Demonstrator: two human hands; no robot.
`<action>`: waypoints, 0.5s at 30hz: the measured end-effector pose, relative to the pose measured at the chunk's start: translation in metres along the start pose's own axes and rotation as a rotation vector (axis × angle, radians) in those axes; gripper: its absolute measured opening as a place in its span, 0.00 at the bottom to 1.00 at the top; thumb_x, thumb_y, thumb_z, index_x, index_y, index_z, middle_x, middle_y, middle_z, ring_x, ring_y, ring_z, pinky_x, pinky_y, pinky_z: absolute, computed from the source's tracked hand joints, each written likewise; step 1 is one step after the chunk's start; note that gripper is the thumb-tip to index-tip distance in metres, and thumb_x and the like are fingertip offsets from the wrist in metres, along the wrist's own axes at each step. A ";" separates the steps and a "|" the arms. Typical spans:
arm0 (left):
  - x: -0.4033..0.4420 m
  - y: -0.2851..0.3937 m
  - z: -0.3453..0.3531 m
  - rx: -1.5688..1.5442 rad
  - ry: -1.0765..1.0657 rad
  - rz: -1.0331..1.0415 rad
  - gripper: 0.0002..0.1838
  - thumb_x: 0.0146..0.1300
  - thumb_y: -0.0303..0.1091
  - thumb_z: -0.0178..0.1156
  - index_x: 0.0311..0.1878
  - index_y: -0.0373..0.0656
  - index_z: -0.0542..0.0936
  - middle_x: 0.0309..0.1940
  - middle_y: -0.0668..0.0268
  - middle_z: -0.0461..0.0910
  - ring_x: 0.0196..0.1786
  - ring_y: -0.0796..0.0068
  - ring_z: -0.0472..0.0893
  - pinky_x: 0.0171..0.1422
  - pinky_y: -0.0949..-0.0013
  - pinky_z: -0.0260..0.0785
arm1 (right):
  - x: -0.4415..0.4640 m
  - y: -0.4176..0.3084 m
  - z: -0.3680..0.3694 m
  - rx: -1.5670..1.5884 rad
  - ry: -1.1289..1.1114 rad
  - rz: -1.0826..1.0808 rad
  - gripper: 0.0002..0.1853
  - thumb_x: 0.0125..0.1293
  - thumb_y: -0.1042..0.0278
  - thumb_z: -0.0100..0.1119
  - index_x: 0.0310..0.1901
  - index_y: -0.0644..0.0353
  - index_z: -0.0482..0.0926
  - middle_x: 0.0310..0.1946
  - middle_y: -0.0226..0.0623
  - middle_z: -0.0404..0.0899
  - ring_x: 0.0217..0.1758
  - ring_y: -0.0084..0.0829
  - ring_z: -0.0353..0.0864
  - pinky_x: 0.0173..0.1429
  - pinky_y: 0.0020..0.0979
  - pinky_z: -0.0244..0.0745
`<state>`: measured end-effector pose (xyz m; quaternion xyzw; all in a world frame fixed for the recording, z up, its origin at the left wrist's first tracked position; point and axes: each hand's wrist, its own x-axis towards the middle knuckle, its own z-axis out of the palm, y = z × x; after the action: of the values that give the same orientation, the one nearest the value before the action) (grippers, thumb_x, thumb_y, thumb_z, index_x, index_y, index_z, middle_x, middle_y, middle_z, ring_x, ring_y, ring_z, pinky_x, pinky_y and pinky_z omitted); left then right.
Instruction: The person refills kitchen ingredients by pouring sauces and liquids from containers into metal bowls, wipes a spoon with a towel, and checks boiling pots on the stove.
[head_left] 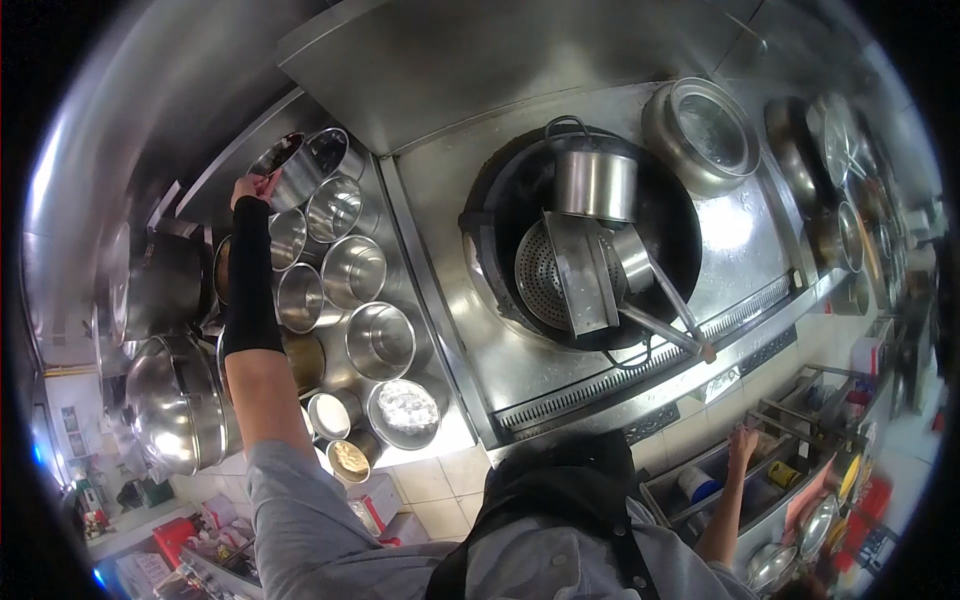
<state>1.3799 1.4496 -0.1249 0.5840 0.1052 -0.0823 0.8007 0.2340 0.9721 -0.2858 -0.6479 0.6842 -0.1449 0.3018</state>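
Observation:
At the back left, my left hand point(256, 187), below a black sleeve cover, grips the rim of a cylindrical steel pot point(294, 178). The pot is tilted, with something dark and reddish inside. Beside it stand more steel pots, among them one with dark contents point(328, 150) and a bare-bottomed one point(354, 272). Far to the right, my right hand point(743, 440) is closed at the edge of a metal counter with containers. Its fingers are small in view, and what they hold, if anything, cannot be made out.
A black wok point(680, 240) on the steel stove holds a pot point(596, 187), a perforated strainer point(540, 275) and long-handled tools. Nearer me stand a pot of white powder point(407, 408) and a tin of yellowish paste point(349, 460). A round steel vessel point(655, 135) sits at the back.

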 end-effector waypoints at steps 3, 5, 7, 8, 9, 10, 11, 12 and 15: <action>0.000 -0.005 0.005 -0.084 0.051 -0.023 0.08 0.62 0.21 0.48 0.29 0.25 0.69 0.24 0.52 0.69 0.32 0.60 0.78 0.50 0.43 0.86 | -0.006 0.014 -0.008 0.051 0.037 0.019 0.16 0.65 0.58 0.57 0.28 0.65 0.77 0.17 0.37 0.76 0.14 0.29 0.71 0.17 0.32 0.63; 0.000 -0.012 0.009 0.015 -0.001 0.021 0.08 0.62 0.21 0.50 0.29 0.25 0.70 0.24 0.53 0.70 0.31 0.61 0.78 0.49 0.46 0.86 | -0.014 0.023 -0.015 0.040 0.085 -0.008 0.16 0.67 0.58 0.57 0.30 0.63 0.77 0.17 0.36 0.75 0.14 0.28 0.72 0.16 0.31 0.63; 0.003 -0.020 0.006 0.157 -0.035 0.088 0.12 0.63 0.28 0.51 0.29 0.26 0.73 0.25 0.52 0.72 0.32 0.60 0.79 0.47 0.47 0.84 | -0.018 0.028 -0.025 0.093 0.085 0.084 0.16 0.67 0.57 0.57 0.31 0.63 0.77 0.18 0.35 0.75 0.14 0.27 0.71 0.16 0.29 0.63; -0.002 -0.022 0.007 0.245 -0.037 0.130 0.14 0.64 0.32 0.52 0.29 0.27 0.74 0.25 0.51 0.73 0.32 0.59 0.80 0.47 0.48 0.83 | -0.019 0.029 -0.030 0.121 0.085 0.130 0.16 0.67 0.57 0.57 0.31 0.62 0.77 0.18 0.35 0.76 0.14 0.26 0.71 0.16 0.28 0.63; -0.005 -0.024 0.008 0.402 -0.034 0.200 0.16 0.64 0.36 0.53 0.30 0.28 0.75 0.26 0.51 0.75 0.32 0.58 0.80 0.46 0.49 0.82 | -0.021 0.021 -0.037 0.081 0.084 0.192 0.15 0.68 0.58 0.57 0.30 0.62 0.77 0.18 0.34 0.75 0.14 0.25 0.71 0.16 0.28 0.63; -0.010 -0.027 0.008 0.608 -0.027 0.294 0.19 0.65 0.39 0.54 0.30 0.29 0.77 0.26 0.50 0.76 0.33 0.58 0.81 0.45 0.49 0.80 | -0.020 0.012 -0.046 0.044 0.082 0.255 0.15 0.68 0.59 0.57 0.30 0.62 0.77 0.18 0.34 0.75 0.14 0.24 0.71 0.15 0.28 0.62; -0.016 -0.030 0.006 0.941 -0.025 0.428 0.21 0.65 0.43 0.55 0.30 0.30 0.78 0.26 0.50 0.77 0.33 0.57 0.81 0.44 0.50 0.79 | -0.022 0.006 -0.054 0.007 0.082 0.319 0.14 0.68 0.60 0.57 0.30 0.62 0.77 0.18 0.33 0.75 0.13 0.23 0.71 0.15 0.27 0.62; -0.025 -0.030 0.006 1.272 -0.007 0.579 0.23 0.65 0.47 0.55 0.30 0.31 0.79 0.27 0.50 0.78 0.33 0.57 0.82 0.43 0.50 0.78 | -0.018 0.012 -0.060 0.067 0.087 0.318 0.14 0.69 0.61 0.57 0.29 0.62 0.77 0.18 0.33 0.75 0.13 0.24 0.70 0.15 0.27 0.62; -0.041 -0.027 0.004 1.736 0.035 0.825 0.30 0.67 0.58 0.58 0.30 0.34 0.83 0.28 0.48 0.81 0.34 0.55 0.84 0.40 0.52 0.75 | 0.003 0.036 -0.080 0.266 0.080 0.225 0.16 0.69 0.62 0.57 0.27 0.66 0.76 0.18 0.33 0.74 0.14 0.24 0.70 0.17 0.29 0.64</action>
<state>1.3340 1.4377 -0.1379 0.9655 -0.1941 0.1654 0.0537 0.1574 0.9581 -0.2451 -0.5154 0.7386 -0.2254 0.3715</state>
